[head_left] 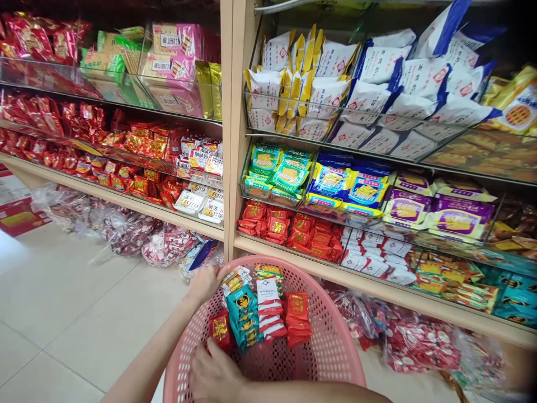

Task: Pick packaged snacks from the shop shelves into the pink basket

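Head camera: with my left hand (205, 284) at the basket's (333, 330) rim, my right hand (216, 369) apart inside by a red packet (219, 329), grips unclear, I should nudge gently.

A single head-worn camera looks forward and steeply down from the wearer's own height, facing two bays of stocked snack shelves (419, 305) joined at a pale upright post (235, 134). Nearest the lens, at bottom centre, are the wearer's right hand (218, 369) and a perforated pink plastic basket (335, 347), cut off by the lower edge — the left hand (205, 284) sits a little farther out. The frame seems rolled, with shelf edges sloping down to the right. Tiled floor (96, 313) fills the lower left; the far lower right corner — dim and blurred — is hard to read.
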The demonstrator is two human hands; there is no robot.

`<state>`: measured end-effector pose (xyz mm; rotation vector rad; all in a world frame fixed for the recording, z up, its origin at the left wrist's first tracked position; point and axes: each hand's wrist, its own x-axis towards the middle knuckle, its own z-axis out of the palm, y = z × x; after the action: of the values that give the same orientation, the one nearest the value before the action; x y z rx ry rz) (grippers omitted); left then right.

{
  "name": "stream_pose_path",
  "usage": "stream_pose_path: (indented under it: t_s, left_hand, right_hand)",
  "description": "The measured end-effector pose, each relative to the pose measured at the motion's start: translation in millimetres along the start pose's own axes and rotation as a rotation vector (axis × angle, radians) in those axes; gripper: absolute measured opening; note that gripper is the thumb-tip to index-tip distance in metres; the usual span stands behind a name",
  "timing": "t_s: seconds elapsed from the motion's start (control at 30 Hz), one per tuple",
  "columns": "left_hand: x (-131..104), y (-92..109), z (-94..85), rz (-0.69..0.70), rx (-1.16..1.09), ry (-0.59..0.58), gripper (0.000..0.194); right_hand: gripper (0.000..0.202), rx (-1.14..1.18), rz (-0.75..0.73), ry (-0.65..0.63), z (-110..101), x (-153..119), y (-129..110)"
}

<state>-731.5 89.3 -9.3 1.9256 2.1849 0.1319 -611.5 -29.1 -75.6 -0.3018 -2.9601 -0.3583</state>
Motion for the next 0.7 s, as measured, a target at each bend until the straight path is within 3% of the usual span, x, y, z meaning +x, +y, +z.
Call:
stream_pose_path:
  t_s: [0.1, 0.3, 0.7]
  left_hand:
    - [-0.2, -0.5, 0.4, 0.001, 0.008, 0.004, 0.07]
    - [0.4, -0.8, 1.5, 0.004, 0.005, 0.009, 0.069]
    - [-0.5, -0.3, 0.5, 0.011, -0.009, 0.015, 0.07]
  right_hand:
    - [0.027, 0.01, 0.031, 0.028, 7.2, -3.4, 7.1]
    - [0.035, -0.01, 0.251, 0.032, 16.5, -8.5, 13.4]
    - [0.034, 0.003, 0.133, 0.088, 18.7, -36.4, 13.1]
